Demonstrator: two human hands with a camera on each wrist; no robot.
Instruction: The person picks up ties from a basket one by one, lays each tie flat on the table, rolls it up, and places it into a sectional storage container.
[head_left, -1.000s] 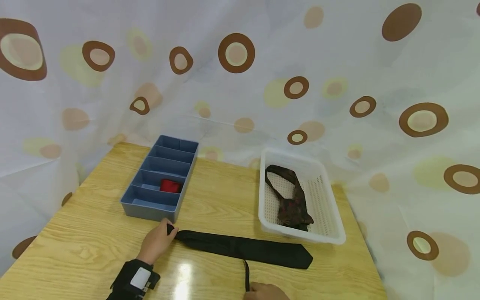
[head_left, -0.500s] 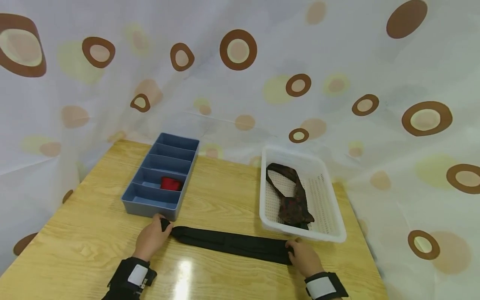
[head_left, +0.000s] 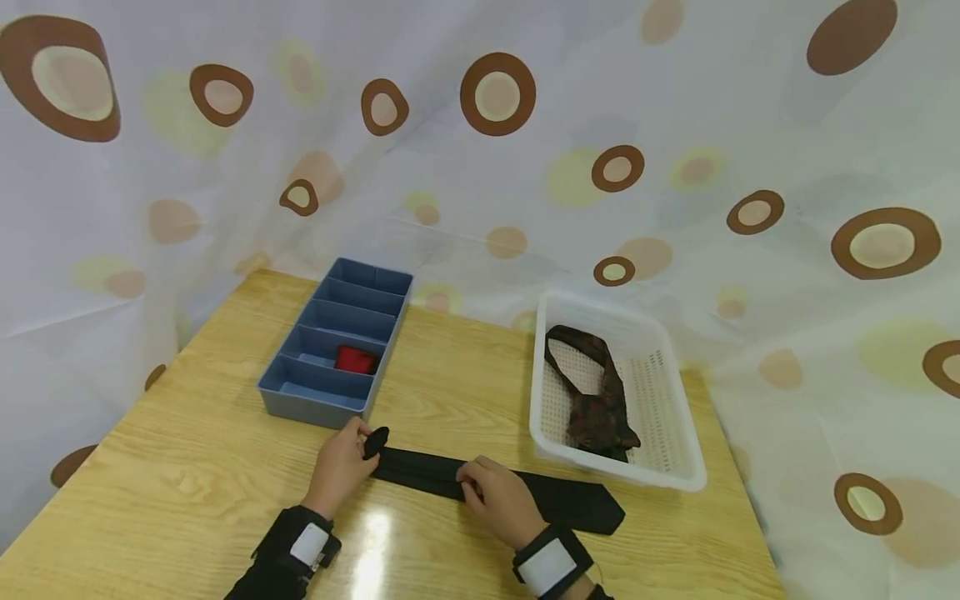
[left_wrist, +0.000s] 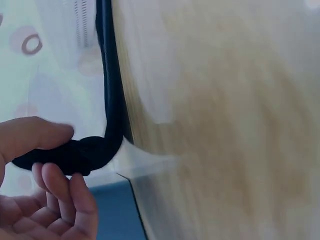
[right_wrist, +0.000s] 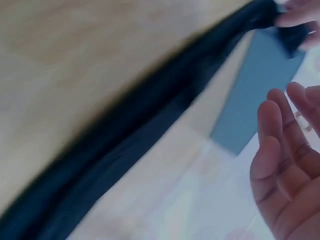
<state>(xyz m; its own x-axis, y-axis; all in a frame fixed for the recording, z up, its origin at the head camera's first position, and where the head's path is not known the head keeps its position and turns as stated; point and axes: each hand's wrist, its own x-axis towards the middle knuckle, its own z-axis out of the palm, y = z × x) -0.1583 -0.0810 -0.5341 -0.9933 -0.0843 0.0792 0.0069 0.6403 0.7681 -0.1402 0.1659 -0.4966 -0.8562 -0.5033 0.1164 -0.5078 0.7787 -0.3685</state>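
A black necktie stretches across the wooden table, its pointed wide end to the right. At its left end my left hand pinches a folded, bunched part of the tie between thumb and fingers. The left wrist view shows this dark bundle with the strip of the tie rising away from it. My right hand is over the middle of the tie, fingers loosely bent. In the right wrist view that hand has nothing between thumb and fingers, and the tie passes beside it.
A blue-grey tray with several compartments stands behind my left hand, a red rolled cloth in one of them. At the right a white basket contains a dark patterned necktie. A spotted curtain hangs behind the table.
My right hand went from the front edge to the tie's right part, then left to its middle, coming off the cloth. The tie's pointed end shows again. My left hand keeps its grip.
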